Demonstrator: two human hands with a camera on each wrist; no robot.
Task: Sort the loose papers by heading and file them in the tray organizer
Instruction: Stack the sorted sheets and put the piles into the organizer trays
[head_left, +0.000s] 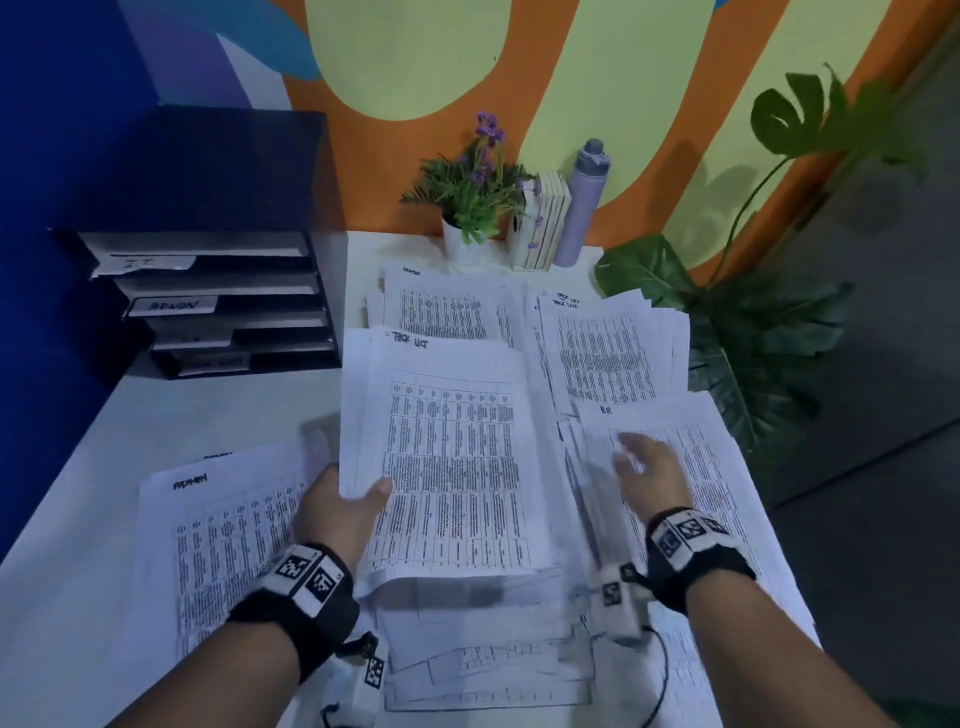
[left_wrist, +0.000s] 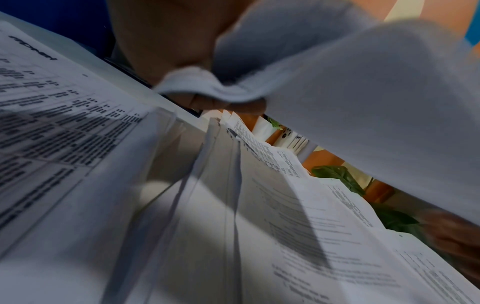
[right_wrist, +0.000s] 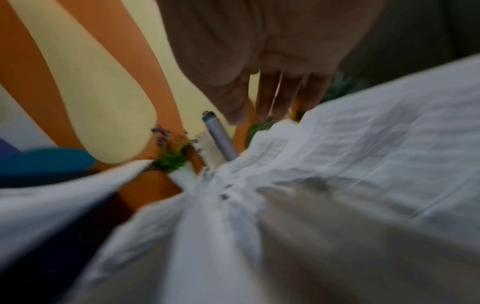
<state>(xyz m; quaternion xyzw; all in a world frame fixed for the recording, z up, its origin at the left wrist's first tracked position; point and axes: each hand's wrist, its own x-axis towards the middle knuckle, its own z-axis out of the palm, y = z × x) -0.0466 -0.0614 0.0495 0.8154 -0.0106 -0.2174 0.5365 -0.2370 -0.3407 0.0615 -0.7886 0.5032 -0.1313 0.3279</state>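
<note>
My left hand (head_left: 348, 506) grips the left edge of a thick stack of printed sheets (head_left: 447, 457) headed "Task List", lifted above the table; in the left wrist view its fingers (left_wrist: 233, 107) curl under the stack (left_wrist: 363, 102). My right hand (head_left: 647, 467) hovers with straight fingers over a pile headed "HR" (head_left: 722, 467), holding nothing; the right wrist view shows its fingers (right_wrist: 280, 94) extended above blurred paper (right_wrist: 363, 148). An "Admin" pile (head_left: 228, 535) lies at the left. More piles lie further back: "Admin" (head_left: 441, 306) and "Task List" (head_left: 608, 353). The dark tray organizer (head_left: 223, 296) stands at the back left with labelled shelves.
A white table (head_left: 156, 415) carries everything. Against the wall stand a potted plant with purple flowers (head_left: 470, 202), a small stack of books (head_left: 543, 223) and a lilac bottle (head_left: 582, 202). Large leafy plants (head_left: 753, 332) crowd the table's right edge. More sheets (head_left: 488, 670) lie near me.
</note>
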